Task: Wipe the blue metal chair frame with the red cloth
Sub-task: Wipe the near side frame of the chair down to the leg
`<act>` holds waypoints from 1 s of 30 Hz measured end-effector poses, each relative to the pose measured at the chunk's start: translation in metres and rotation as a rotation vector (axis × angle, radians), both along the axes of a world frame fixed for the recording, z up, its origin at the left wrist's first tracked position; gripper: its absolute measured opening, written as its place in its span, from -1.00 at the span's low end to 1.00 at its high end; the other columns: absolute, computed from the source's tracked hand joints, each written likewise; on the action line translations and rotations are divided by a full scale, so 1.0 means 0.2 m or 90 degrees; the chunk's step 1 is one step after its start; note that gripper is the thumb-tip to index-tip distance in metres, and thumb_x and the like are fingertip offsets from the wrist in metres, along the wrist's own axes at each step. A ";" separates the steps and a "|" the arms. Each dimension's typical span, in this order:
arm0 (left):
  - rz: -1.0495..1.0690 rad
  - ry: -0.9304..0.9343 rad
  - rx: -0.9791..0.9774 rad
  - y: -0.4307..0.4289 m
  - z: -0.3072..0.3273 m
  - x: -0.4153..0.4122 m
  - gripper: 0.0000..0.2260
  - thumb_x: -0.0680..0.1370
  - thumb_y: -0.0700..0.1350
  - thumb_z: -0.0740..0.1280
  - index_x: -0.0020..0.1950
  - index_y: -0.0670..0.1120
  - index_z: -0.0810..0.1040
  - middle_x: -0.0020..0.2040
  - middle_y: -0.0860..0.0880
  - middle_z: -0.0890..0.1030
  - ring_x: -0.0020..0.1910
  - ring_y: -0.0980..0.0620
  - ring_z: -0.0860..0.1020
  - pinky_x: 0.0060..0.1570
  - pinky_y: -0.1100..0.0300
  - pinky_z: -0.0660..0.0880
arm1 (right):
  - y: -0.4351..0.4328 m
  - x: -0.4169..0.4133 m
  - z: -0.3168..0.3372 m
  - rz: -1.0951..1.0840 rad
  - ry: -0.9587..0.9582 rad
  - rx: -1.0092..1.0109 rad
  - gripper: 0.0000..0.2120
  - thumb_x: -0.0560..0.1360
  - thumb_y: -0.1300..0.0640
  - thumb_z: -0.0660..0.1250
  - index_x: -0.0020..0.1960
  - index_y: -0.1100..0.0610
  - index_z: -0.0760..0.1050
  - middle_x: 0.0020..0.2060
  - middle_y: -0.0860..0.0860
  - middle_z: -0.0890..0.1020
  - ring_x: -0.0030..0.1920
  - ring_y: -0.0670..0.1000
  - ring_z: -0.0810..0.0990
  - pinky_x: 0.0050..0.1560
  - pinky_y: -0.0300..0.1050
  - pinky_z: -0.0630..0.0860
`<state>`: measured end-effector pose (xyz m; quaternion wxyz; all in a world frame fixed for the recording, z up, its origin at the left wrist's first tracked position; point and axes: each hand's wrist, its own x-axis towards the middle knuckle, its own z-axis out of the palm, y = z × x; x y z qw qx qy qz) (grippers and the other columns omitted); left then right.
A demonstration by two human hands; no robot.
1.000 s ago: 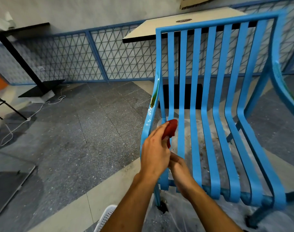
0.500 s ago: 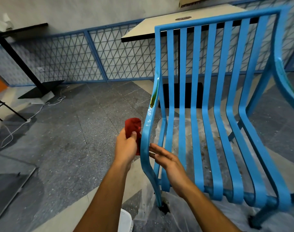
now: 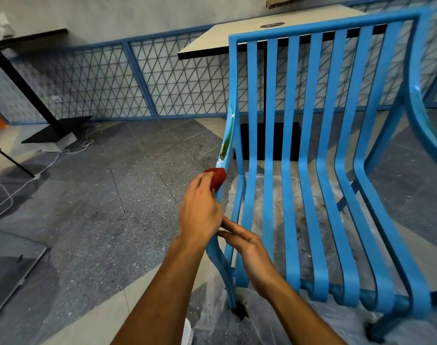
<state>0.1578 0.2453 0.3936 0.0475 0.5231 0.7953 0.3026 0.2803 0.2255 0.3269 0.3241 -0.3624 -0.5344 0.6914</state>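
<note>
The blue metal chair frame, made of curved vertical slats, fills the right half of the head view. My left hand holds the red cloth and presses it against the chair's left side rail. Just above the cloth, a greenish-brown smear runs down that rail. My right hand lies lower down against the same rail near the seat's front left, fingers stretched out; whether it grips the rail is not visible.
Clear plastic sheeting lies on the floor under the chair. Behind the chair stands a beige table and a blue mesh fence. At the left are a black table base and a white cable.
My left hand has carried the red cloth from left of the rail up and onto the rail, closer to the smear. My right hand stayed low by the rail.
</note>
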 end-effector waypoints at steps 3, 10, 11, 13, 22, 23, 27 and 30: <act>-0.030 0.071 -0.019 0.02 0.00 0.03 -0.48 0.59 -0.24 0.31 0.52 0.02 0.32 0.48 0.02 0.42 0.44 -0.04 0.40 0.39 0.01 0.39 | 0.00 0.00 0.00 0.005 -0.024 0.000 -0.58 0.66 0.26 0.13 0.44 -0.02 0.47 0.34 -0.17 0.57 0.31 -0.24 0.53 0.04 -0.61 0.41; -0.186 0.096 0.001 0.01 0.00 0.17 -0.49 0.51 -0.32 0.30 0.41 0.07 0.45 0.36 0.11 0.51 0.34 0.01 0.47 0.32 0.05 0.45 | 0.01 0.00 -0.04 -0.041 -0.068 -0.030 -0.71 0.69 0.24 0.12 0.17 0.07 0.60 0.10 -0.08 0.68 0.17 -0.17 0.61 -0.01 -0.47 0.50; -0.189 0.064 0.013 0.01 -0.01 0.19 -0.51 0.53 -0.31 0.29 0.40 0.08 0.46 0.34 0.13 0.52 0.32 0.03 0.49 0.28 0.05 0.48 | 0.01 0.00 -0.05 -0.044 -0.061 -0.042 -0.72 0.69 0.25 0.10 0.24 0.17 0.56 0.14 0.01 0.64 0.24 -0.05 0.59 -0.07 -0.50 0.51; -0.186 -0.015 0.046 0.02 -0.02 0.20 -0.57 0.58 -0.28 0.27 0.38 0.10 0.49 0.30 0.15 0.56 0.27 0.07 0.53 0.25 0.06 0.51 | -0.01 0.03 -0.05 -0.029 -0.041 -0.043 -0.70 0.70 0.28 0.07 0.31 0.26 0.50 0.20 0.12 0.59 0.28 0.04 0.55 -0.02 -0.43 0.53; 0.023 -0.278 0.180 0.07 0.05 -0.02 -0.67 0.69 -0.11 0.16 0.40 0.20 0.45 0.21 0.13 0.61 0.20 0.09 0.56 0.21 -0.02 0.56 | 0.04 0.00 0.02 -0.017 -0.013 0.003 -0.56 0.64 0.27 0.17 0.44 -0.04 0.47 0.32 -0.17 0.60 0.31 -0.18 0.56 0.14 -0.47 0.46; 0.049 -0.268 0.180 0.09 0.05 -0.06 -0.67 0.69 -0.12 0.16 0.41 0.16 0.46 0.23 0.11 0.61 0.21 0.07 0.56 0.22 -0.04 0.55 | 0.05 -0.01 0.03 -0.018 -0.009 0.004 -0.57 0.64 0.26 0.19 0.44 -0.05 0.47 0.31 -0.19 0.60 0.32 -0.18 0.55 0.15 -0.46 0.46; 0.077 -0.204 0.095 0.17 0.03 -0.15 -0.70 0.68 -0.14 0.16 0.39 0.06 0.49 0.22 0.05 0.62 0.22 0.02 0.56 0.22 0.03 0.51 | 0.08 -0.04 0.06 -0.048 0.008 0.002 -0.57 0.63 0.25 0.20 0.44 -0.06 0.48 0.32 -0.20 0.59 0.33 -0.18 0.54 0.19 -0.41 0.45; 0.052 -0.174 0.002 0.20 -0.01 -0.12 -0.72 0.68 -0.13 0.17 0.37 0.02 0.50 0.23 -0.01 0.62 0.21 -0.03 0.56 0.19 0.02 0.50 | 0.12 -0.07 0.09 -0.072 0.013 0.014 -0.59 0.65 0.21 0.20 0.45 -0.08 0.47 0.30 -0.24 0.56 0.17 -0.42 0.52 0.04 -0.54 0.43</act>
